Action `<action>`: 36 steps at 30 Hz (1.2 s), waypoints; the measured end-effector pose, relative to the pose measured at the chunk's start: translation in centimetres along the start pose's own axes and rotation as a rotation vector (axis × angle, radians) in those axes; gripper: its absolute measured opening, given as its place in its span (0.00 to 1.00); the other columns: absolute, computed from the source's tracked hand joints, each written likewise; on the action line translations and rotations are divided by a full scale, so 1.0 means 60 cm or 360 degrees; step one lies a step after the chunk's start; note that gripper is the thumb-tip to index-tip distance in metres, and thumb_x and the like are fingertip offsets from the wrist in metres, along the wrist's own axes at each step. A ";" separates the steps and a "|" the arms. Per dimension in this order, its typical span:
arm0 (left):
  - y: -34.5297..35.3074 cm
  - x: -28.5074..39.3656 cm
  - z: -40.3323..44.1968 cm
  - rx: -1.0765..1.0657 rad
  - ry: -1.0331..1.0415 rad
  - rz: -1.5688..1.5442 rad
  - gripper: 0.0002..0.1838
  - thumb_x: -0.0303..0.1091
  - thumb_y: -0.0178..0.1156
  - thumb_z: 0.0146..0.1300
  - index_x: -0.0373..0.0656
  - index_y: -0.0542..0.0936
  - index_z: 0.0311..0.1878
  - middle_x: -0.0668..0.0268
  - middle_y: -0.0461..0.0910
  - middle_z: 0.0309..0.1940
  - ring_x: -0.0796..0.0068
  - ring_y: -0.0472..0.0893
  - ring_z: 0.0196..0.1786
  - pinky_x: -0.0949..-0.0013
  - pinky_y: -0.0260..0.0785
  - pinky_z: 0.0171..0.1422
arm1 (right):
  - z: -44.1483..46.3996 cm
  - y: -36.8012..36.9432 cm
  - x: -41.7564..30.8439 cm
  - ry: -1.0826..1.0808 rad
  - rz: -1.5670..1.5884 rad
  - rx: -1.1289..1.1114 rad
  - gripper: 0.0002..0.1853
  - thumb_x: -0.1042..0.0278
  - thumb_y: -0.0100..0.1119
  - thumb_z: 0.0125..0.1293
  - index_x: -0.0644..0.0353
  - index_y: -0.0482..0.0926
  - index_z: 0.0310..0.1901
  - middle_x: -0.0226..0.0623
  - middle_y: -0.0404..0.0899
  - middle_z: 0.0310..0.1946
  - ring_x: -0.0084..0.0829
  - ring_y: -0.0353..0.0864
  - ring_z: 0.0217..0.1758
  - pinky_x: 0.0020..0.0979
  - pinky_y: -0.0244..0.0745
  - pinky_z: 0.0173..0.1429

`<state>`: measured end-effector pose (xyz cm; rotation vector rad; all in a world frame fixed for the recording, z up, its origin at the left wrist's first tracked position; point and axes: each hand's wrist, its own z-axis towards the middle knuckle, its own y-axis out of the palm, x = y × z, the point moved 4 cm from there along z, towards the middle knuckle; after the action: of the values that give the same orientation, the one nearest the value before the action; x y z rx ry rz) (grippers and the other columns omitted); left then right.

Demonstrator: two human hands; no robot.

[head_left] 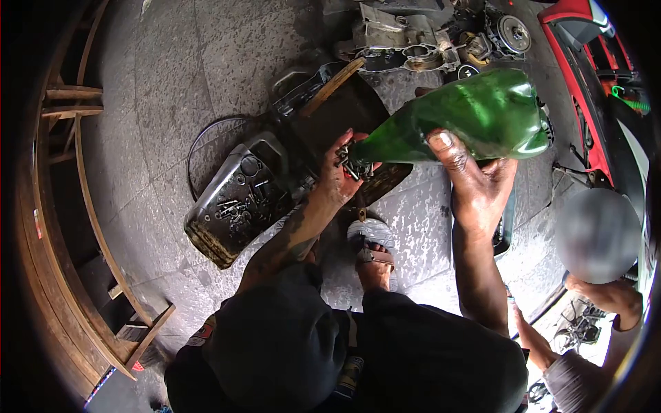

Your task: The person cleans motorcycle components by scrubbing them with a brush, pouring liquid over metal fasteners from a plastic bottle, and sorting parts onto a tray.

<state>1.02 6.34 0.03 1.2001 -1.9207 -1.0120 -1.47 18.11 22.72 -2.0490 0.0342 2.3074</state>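
Observation:
My right hand (475, 168) grips a large green plastic bottle (468, 113) from below, thumb along its near side. The bottle lies almost level, its narrow end pointing left at my other hand. My left hand (336, 175) is cupped round a small heap of metal bolts (354, 165), just at the bottle's narrow end. Whether the bottle's mouth touches the bolts is hidden. Under and behind my hands sits a dark cut-open container (344, 113) with a wooden stick (334, 86) across it. To the left, a black cut-open jerrycan (200, 230) holds several bolts and small metal parts (241, 210).
Engine casings (406, 41) and a round metal part (513, 34) lie at the back. A red vehicle body panel (575, 89) stands at right, with another person (606, 303) close by. A wooden bench (69, 241) runs down the left. My sandalled foot (375, 258) rests on the tiled floor.

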 end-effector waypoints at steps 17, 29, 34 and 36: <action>-0.016 -0.004 0.008 -0.0032 -0.0035 -0.0135 0.17 0.47 0.53 0.63 0.43 0.79 0.42 0.61 0.81 0.38 0.61 0.80 0.41 0.55 0.72 0.51 | 0.010 -0.009 0.012 -0.0069 -0.0036 -0.0005 0.18 0.75 0.70 0.50 0.68 0.76 0.43 0.38 0.80 0.36 0.26 0.80 0.38 0.25 0.74 0.44; -0.032 0.014 0.012 -0.0050 0.0070 -0.0344 0.16 0.46 0.53 0.62 0.43 0.80 0.36 0.63 0.79 0.34 0.60 0.79 0.42 0.55 0.71 0.51 | -0.017 -0.009 0.015 -0.0044 -0.0011 -0.0106 0.18 0.76 0.71 0.49 0.68 0.77 0.42 0.37 0.81 0.35 0.25 0.81 0.37 0.24 0.75 0.42; -0.040 0.014 0.016 0.0058 0.0040 -0.0371 0.15 0.45 0.53 0.62 0.43 0.79 0.36 0.62 0.79 0.33 0.59 0.78 0.41 0.56 0.71 0.50 | -0.030 -0.006 0.011 0.0029 -0.0202 -0.0230 0.21 0.79 0.68 0.49 0.68 0.74 0.46 0.39 0.79 0.41 0.28 0.78 0.43 0.29 0.71 0.51; -0.039 0.014 0.016 0.0084 0.0054 -0.0348 0.15 0.45 0.53 0.62 0.42 0.79 0.35 0.62 0.79 0.33 0.60 0.78 0.40 0.57 0.71 0.49 | -0.031 -0.003 0.015 0.0075 -0.0152 -0.0228 0.21 0.80 0.69 0.48 0.68 0.74 0.45 0.39 0.80 0.40 0.29 0.79 0.42 0.30 0.72 0.51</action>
<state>0.88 5.20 -2.36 1.4734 -1.8294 -1.0500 0.29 18.23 21.60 -2.1192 -0.2290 2.2653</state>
